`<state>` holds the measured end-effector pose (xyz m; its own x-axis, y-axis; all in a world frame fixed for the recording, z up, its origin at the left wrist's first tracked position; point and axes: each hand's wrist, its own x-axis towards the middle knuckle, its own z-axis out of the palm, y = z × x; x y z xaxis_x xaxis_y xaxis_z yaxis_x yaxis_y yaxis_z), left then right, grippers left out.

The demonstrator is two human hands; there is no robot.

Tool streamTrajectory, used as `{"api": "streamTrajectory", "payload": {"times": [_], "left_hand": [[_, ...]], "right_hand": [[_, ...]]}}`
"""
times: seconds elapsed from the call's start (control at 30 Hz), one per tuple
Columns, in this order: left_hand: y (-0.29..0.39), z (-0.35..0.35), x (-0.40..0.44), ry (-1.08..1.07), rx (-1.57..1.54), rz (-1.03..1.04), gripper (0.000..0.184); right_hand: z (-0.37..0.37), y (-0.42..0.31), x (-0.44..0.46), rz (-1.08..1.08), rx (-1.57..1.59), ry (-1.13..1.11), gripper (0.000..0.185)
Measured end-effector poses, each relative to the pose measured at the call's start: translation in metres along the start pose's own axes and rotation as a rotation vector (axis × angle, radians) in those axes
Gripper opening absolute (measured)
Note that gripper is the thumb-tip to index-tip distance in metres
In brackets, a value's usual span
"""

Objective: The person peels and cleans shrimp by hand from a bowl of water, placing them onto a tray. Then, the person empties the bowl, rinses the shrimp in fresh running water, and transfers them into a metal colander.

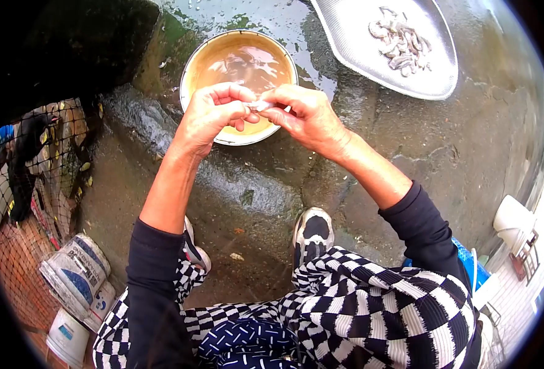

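Note:
My left hand [218, 117] and my right hand [302, 117] meet over the near part of a round yellowish basin [240, 136] of murky water. Between their pinched fingertips is a small pale shrimp [258, 106], partly covered by the fingers. Both hands grip it, one at each end. At the upper right, a white mesh tray [358, 52] bears a pile of greyish shrimp [401, 43].
Wet concrete [370, 154] surrounds the basin. My shoes [313, 230] are below it. White buckets [75, 270] stand at the lower left beside black netting [50, 160]. At the right are a blue object [472, 264] and a white bucket [513, 222].

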<state>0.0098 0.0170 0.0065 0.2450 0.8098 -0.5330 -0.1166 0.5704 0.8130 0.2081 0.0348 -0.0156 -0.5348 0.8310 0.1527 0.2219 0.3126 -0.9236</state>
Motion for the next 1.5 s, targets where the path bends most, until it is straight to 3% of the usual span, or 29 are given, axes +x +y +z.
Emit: {"api": "streamTrajectory", "payload": {"times": [0.13, 0.23, 0.27, 0.33, 0.4, 0.43, 0.47, 0.5, 0.57, 0.63, 0.77, 0.83, 0.87, 0.9, 0.97, 1.03, 1.1, 1.17, 1.2, 1.27, 1.3, 1.37, 1.4, 1.47, 1.5], "left_hand": [[-0.001, -0.008, 0.005, 0.038, -0.01, -0.055, 0.018], [-0.018, -0.028, 0.022, 0.096, 0.169, -0.049, 0.021], [-0.03, -0.038, 0.031, 0.184, 0.459, 0.116, 0.023], [-0.028, -0.043, 0.044, 0.303, 0.965, 0.381, 0.033], [-0.033, -0.042, 0.059, 0.317, 1.147, 0.389, 0.037], [-0.04, -0.041, 0.066, 0.327, 1.329, 0.399, 0.041], [-0.05, -0.04, 0.071, 0.236, 1.526, 0.424, 0.046], [-0.049, -0.026, 0.063, 0.167, 1.648, 0.263, 0.039], [-0.049, -0.027, 0.054, 0.061, 1.67, 0.404, 0.032], [-0.039, -0.034, 0.054, -0.014, 1.599, 0.304, 0.025], [-0.045, -0.055, 0.062, -0.024, 1.531, 0.219, 0.039], [-0.038, -0.051, 0.06, 0.009, 1.211, 0.269, 0.043], [-0.033, -0.051, 0.057, 0.045, 0.984, 0.02, 0.041], [-0.028, -0.05, 0.052, 0.045, 0.988, 0.022, 0.041], [-0.021, -0.052, 0.043, 0.12, 0.393, -0.136, 0.039], [-0.017, -0.051, 0.034, 0.161, 0.281, -0.166, 0.033], [-0.01, -0.049, 0.026, 0.168, 0.074, -0.25, 0.026], [-0.014, -0.047, 0.019, 0.214, -0.043, -0.184, 0.022], [-0.013, -0.047, 0.016, 0.173, -0.128, -0.175, 0.023], [-0.012, -0.041, 0.009, 0.127, -0.212, -0.163, 0.025], [-0.011, -0.035, 0.007, 0.132, -0.234, -0.14, 0.027], [-0.009, -0.026, 0.004, 0.134, -0.25, -0.12, 0.028], [-0.008, -0.022, 0.004, 0.091, -0.292, -0.111, 0.03], [-0.006, -0.013, 0.002, 0.046, -0.33, -0.103, 0.033], [-0.004, -0.008, 0.001, 0.02, -0.364, -0.109, 0.034]], "right_hand": [[-0.003, 0.002, 0.004, 0.092, 0.017, -0.036, 0.015], [-0.003, 0.012, 0.013, 0.1, 0.063, -0.022, 0.015], [-0.006, 0.012, 0.021, 0.111, 0.025, -0.047, 0.014], [-0.009, 0.022, 0.042, -0.082, -0.271, -0.074, 0.013], [-0.002, 0.04, 0.064, -0.288, -0.668, -0.185, 0.013], [0.009, 0.05, 0.07, -0.29, -0.668, -0.182, 0.013], [0.023, 0.058, 0.075, -0.369, -0.93, -0.371, 0.011], [0.031, 0.063, 0.078, -0.444, -1.188, -0.563, 0.01], [0.036, 0.053, 0.066, -0.358, -1.124, -0.726, 0.011], [0.036, 0.052, 0.065, -0.294, -1.073, -0.793, 0.014], [0.02, 0.035, 0.072, -0.103, -0.959, -0.825, 0.019], [0.004, 0.03, 0.068, -0.146, -0.736, -0.567, 0.022], [0.0, 0.027, 0.067, -0.092, -0.696, -0.494, 0.022], [-0.006, 0.024, 0.065, -0.094, -0.697, -0.489, 0.022], [-0.024, 0.02, 0.06, -0.05, -0.395, -0.169, 0.017], [-0.051, 0.024, 0.055, -0.023, -0.31, 0.016, 0.02], [-0.086, 0.017, 0.043, 0.275, -0.354, 0.132, 0.026], [-0.127, 0.047, 0.032, 0.311, -0.575, 0.184, 0.036], [-0.141, 0.058, 0.025, 0.308, -0.576, 0.185, 0.036], [-0.159, 0.071, 0.012, 0.078, -1.39, 0.247, 0.046], [-0.156, 0.069, 0.01, 0.078, -1.393, 0.255, 0.046], [-0.136, 0.054, 0.006, 0.139, -1.01, 0.223, 0.052], [-0.119, 0.038, 0.006, 0.075, -0.784, 0.17, 0.051], [-0.076, -0.001, 0.01, 0.2, -0.16, -0.021, 0.041], [-0.055, -0.001, 0.012, -0.005, -0.096, 0.017, 0.03]]}}
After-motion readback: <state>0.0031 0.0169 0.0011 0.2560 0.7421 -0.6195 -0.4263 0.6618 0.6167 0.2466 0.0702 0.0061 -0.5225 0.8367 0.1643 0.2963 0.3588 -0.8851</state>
